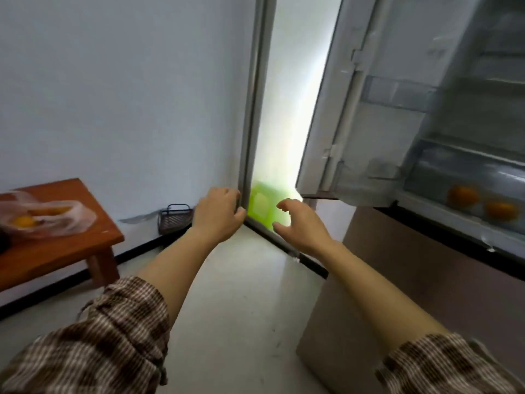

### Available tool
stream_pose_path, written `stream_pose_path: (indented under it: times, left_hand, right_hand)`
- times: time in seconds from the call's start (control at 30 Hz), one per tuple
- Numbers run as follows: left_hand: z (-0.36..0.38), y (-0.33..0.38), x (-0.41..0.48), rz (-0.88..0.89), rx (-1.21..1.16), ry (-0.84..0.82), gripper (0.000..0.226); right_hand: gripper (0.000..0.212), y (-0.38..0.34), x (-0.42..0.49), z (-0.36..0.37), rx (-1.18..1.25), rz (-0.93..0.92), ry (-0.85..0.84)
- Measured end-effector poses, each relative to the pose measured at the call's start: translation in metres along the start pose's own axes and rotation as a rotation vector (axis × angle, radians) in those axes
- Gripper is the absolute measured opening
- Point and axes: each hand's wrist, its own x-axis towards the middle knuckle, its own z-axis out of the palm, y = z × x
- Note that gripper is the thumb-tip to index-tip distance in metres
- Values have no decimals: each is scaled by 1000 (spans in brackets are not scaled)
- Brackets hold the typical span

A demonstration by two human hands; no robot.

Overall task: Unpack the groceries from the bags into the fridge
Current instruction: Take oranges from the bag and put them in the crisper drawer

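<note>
My left hand [218,214] has its grip curled around the lower edge of a tall frame [250,137], which may be a door's edge, fingers wrapped over the corner and thumb on the near side. My right hand [298,223] hangs free just beside it, grip spread wide with fingers bent and nothing in it, in front of something bright green [260,207] in the lit gap that is too blurred to name. To my right the fridge [454,137] stands open, its door [341,109] swung out toward me, and two oranges [480,203] lie side by side in the lower clear drawer. Far to my left, a thin plastic bag [48,217] with orange fruit inside sits on the wooden table [71,248], well apart from the fridge.
</note>
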Motion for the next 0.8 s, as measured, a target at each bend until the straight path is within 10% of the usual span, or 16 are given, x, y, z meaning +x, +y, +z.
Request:
stream_pose_path:
  times: [0.4, 0.8]
  left_hand:
    - [-112, -357, -53, -357, 226, -105, 47]
    - [-128, -538, -57, -562, 194, -180, 50]
  right_hand:
    - [47, -275, 111, 227, 15, -133, -222]
    - [53, -414, 198, 346, 34, -217, -438]
